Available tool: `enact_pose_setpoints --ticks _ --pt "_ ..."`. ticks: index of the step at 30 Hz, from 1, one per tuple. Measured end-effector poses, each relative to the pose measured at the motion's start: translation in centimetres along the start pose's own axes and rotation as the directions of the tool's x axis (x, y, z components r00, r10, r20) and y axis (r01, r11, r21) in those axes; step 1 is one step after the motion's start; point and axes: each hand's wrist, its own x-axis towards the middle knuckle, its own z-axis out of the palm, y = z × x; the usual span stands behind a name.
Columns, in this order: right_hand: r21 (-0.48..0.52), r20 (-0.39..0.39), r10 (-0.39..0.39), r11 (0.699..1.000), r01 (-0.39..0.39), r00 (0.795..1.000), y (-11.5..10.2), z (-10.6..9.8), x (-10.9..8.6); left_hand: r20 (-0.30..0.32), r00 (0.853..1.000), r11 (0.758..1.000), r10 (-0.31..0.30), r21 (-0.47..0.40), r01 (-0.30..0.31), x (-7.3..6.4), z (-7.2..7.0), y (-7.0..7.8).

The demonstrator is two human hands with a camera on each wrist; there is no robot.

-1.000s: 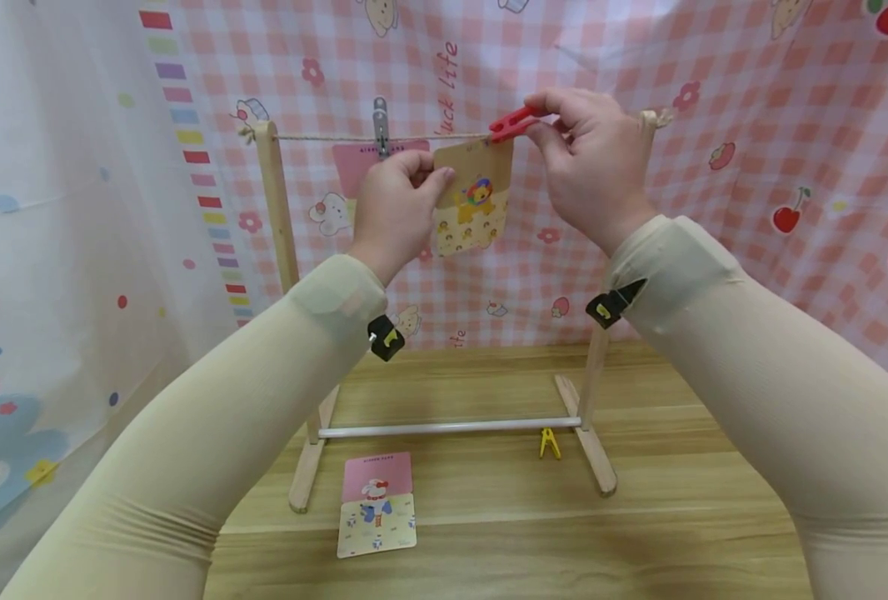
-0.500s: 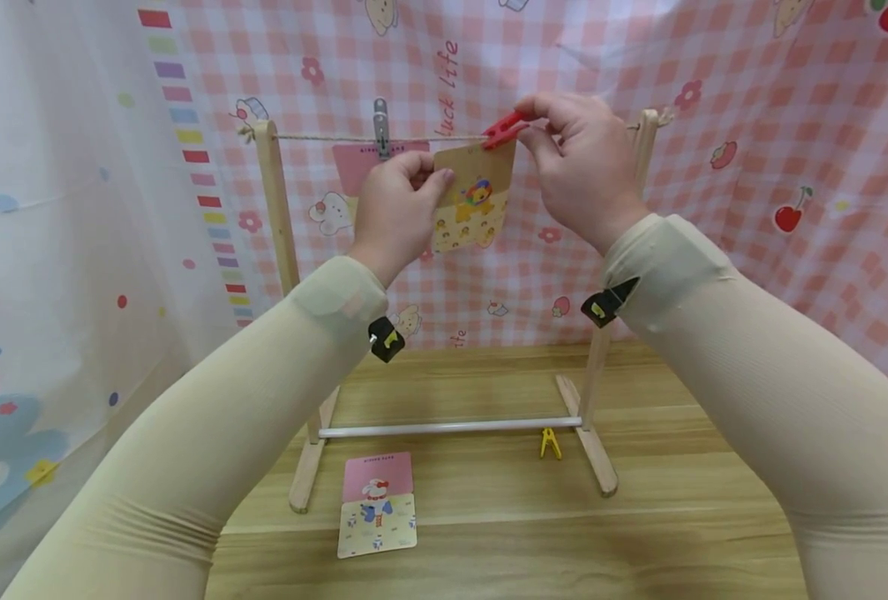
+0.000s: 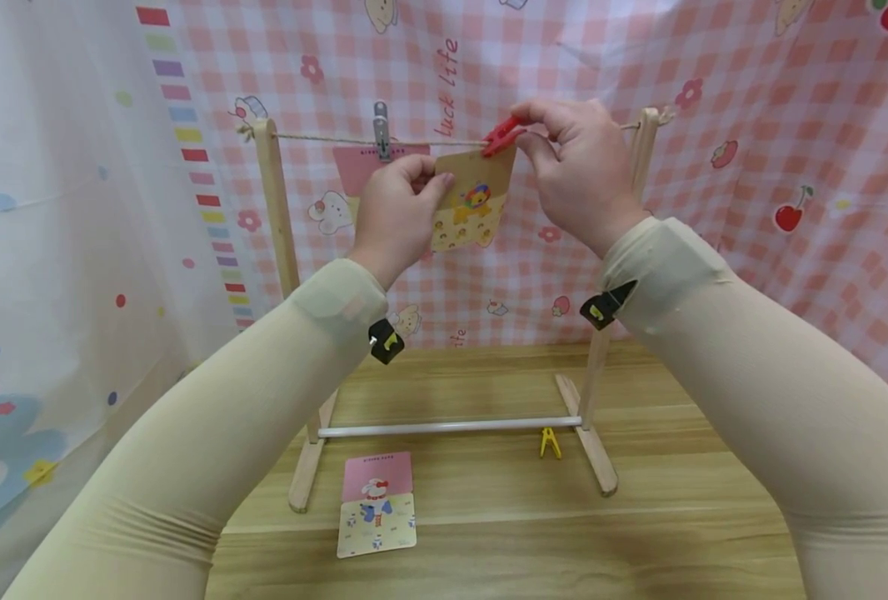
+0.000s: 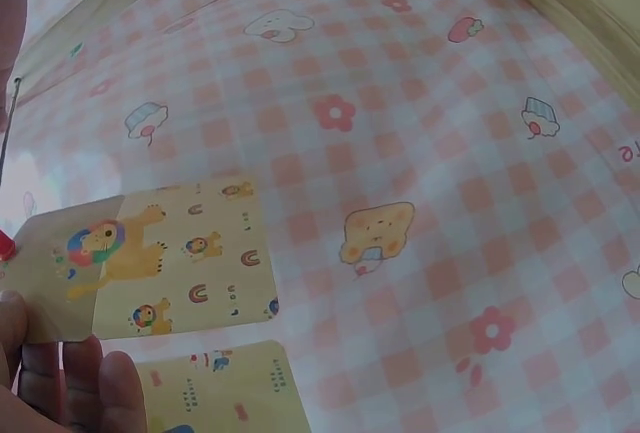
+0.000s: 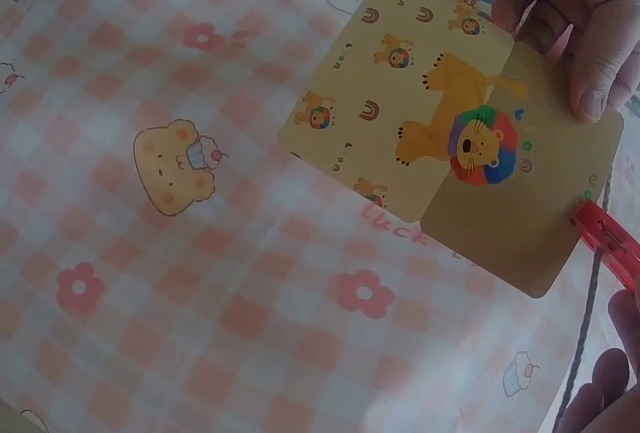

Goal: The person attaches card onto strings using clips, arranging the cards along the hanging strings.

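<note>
My left hand (image 3: 399, 212) pinches the left edge of a tan and yellow lion card (image 3: 474, 187) between thumb and fingers. The card stands at the string (image 3: 316, 138), its top edge up against it. With thumb and forefinger my right hand (image 3: 582, 167) pinches a red clothespin (image 3: 502, 137) at its handles. In the right wrist view the nose of the red clothespin (image 5: 600, 233) sits over the top edge of the lion card (image 5: 470, 143), right by the string. Behind my left hand, a pink card (image 3: 350, 169) hangs from a grey clothespin (image 3: 381, 129), partly hidden.
The string runs between two wooden posts (image 3: 275, 200), joined low down by a white rod (image 3: 451, 428). On the wooden table (image 3: 504, 533) lie a pink and yellow card (image 3: 377, 504) and a yellow clothespin (image 3: 550, 443). A checked pink cloth (image 3: 489, 300) hangs behind.
My right hand has moved slightly left and down, bringing the red clothespin onto the card's top edge at a steeper tilt. The string sags a little lower. My left hand has barely moved.
</note>
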Motion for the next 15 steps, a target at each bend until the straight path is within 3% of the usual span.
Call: enact_pose_setpoints --ticks 15 --pt "-0.021 0.033 -0.001 1.0 0.002 0.999 -0.13 0.42 -0.02 0.003 1.0 1.0 0.016 0.025 -0.016 -0.08 0.07 -0.29"
